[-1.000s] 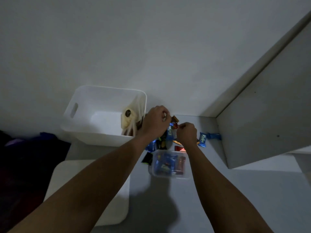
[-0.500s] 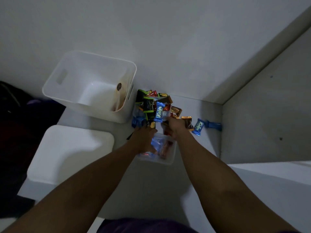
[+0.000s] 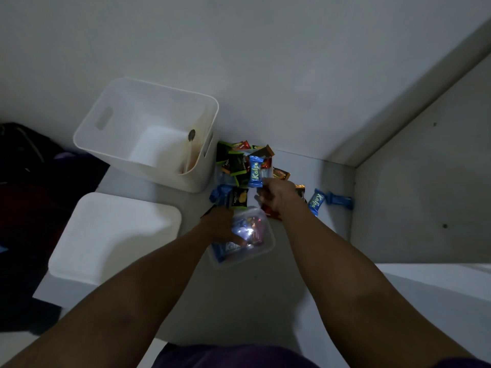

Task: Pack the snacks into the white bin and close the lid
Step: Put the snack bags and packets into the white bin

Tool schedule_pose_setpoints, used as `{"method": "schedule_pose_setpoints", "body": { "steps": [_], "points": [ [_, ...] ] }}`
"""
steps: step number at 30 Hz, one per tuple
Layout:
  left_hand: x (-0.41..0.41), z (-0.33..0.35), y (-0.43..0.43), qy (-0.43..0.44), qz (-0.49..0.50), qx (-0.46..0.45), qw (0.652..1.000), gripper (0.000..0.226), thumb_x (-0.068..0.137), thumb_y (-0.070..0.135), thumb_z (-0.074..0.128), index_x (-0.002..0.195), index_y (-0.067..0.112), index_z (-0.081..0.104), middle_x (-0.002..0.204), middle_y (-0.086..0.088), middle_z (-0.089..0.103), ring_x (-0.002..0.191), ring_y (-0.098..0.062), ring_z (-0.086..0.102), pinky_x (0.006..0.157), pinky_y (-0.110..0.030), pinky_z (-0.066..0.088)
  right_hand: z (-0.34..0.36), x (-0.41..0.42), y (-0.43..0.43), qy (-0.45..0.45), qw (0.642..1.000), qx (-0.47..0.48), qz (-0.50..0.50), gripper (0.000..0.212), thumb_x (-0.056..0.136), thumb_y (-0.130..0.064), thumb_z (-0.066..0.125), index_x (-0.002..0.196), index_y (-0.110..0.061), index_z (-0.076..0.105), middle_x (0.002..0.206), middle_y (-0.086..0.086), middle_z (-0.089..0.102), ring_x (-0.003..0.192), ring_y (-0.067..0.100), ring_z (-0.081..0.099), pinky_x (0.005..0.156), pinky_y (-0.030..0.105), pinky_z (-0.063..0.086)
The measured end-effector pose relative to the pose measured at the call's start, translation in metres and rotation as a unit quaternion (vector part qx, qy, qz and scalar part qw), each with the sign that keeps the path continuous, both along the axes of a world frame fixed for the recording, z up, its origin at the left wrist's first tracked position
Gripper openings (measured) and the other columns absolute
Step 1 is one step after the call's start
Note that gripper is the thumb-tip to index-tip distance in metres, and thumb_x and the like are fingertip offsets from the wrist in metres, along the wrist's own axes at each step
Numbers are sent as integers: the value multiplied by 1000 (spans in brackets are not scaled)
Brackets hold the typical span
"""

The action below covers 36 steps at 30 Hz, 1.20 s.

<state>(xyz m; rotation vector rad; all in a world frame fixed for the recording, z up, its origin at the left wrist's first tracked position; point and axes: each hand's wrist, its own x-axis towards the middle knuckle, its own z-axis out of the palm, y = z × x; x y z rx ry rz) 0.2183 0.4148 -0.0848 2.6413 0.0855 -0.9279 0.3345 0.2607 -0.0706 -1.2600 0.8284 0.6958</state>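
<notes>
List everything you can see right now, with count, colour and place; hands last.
white bin: one, white, open, upper left by the wall; a pale packet leans inside.
lid: one, white, off the bin, lying in front of it.
loose snacks: a pile, mixed blue, green, red, orange, right of the bin.
blue Kalpa packs: two, apart at far right.
clear container: one, transparent, holding snacks.
left hand: on the clear container.
right hand: grasping snacks at the pile.

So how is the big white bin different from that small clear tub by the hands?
The white bin is large, opaque, deep and nearly empty, holding one pale packet. The clear tub is small, see-through, shallow and filled with wrapped sweets, with the left hand on it. Both stand open-topped on the same surface.
</notes>
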Motion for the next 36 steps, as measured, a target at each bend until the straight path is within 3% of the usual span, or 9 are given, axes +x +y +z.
{"method": "schedule_pose_setpoints", "body": {
  "steps": [2, 7, 14, 17, 22, 26, 30, 32, 36],
  "points": [
    [-8, -2, 3, -2, 34, -13, 999, 79, 62, 69, 78, 108, 8, 58, 100, -6, 54, 97, -25, 58, 71, -31, 39, 2, -1, 6, -46, 998, -42, -6, 15, 84, -3, 68, 97, 3, 69, 89, 19, 72, 73, 29, 68, 64, 40, 59],
    [-25, -7, 13, -13, 135, -103, 985, 112, 53, 74, 76, 136, 4, 48, 133, -13, 55, 120, -28, 55, 89, -33, 43, 15, 0, 21, -233, 956, -172, -45, 23, 91, -32, 63, 83, -15, 49, 87, 5, 58, 80, 20, 58, 75, 38, 50],
    [-39, -7, 11, -10, 211, -153, 966, 85, 78, 44, 79, 141, 6, 38, 136, -13, 52, 122, -31, 53, 95, -37, 45, 45, -7, 7, -461, 842, -278, -24, 17, 90, -7, 59, 94, -12, 44, 104, 12, 52, 78, 4, 47, 66, 6, 37],
    [-48, -16, 11, -11, 243, -170, 955, 80, 81, 41, 77, 143, 8, 39, 136, -11, 53, 120, -29, 55, 89, -33, 43, 61, -10, -5, -504, 810, -295, -57, 16, 94, -16, 47, 104, -25, 40, 106, 3, 53, 85, 8, 57, 66, 21, 51],
    [-65, -16, 6, -24, 299, -226, 927, 31, 81, 19, 77, 109, 8, 67, 107, -13, 71, 101, -29, 67, 86, -39, 54, 76, -17, -27, -454, 828, -300, -132, 23, 106, -21, 33, 119, -7, 48, 93, -5, 58, 71, 2, 58, 57, 12, 44],
    [-88, -17, 9, -8, 370, -285, 884, 61, 64, 34, 80, 118, 12, 63, 109, -12, 71, 99, -27, 69, 90, -46, 55, 64, -31, -39, -419, 854, -301, -64, 25, 105, -20, 39, 113, -5, 57, 100, 4, 60, 84, 12, 54, 61, 6, 37],
    [-106, -1, 5, 8, 437, -315, 842, 35, 84, 7, 73, 116, 1, 62, 94, -15, 68, 65, -14, 69, 53, -25, 55, 40, -54, -35, -378, 880, -275, 82, 25, 104, -23, 42, 112, -10, 62, 108, 6, 65, 99, 21, 61, 87, 34, 51],
    [-112, 5, 3, 19, 469, -332, 818, 21, 89, 0, 63, 109, 6, 63, 90, -17, 66, 55, -9, 67, 47, -22, 53, 29, -71, -28, -354, 888, -255, 141, 27, 104, -22, 41, 113, -10, 63, 107, 8, 66, 98, 24, 63, 84, 39, 53],
    [-119, 19, -2, 37, 522, -383, 761, 35, 91, 45, 57, 108, 15, 64, 108, -13, 67, 86, -26, 67, 68, -38, 56, 7, -102, -13, -346, 889, -229, 192, 26, 103, -19, 43, 111, -9, 65, 107, 8, 66, 99, 25, 62, 85, 38, 50]
  ]
}}
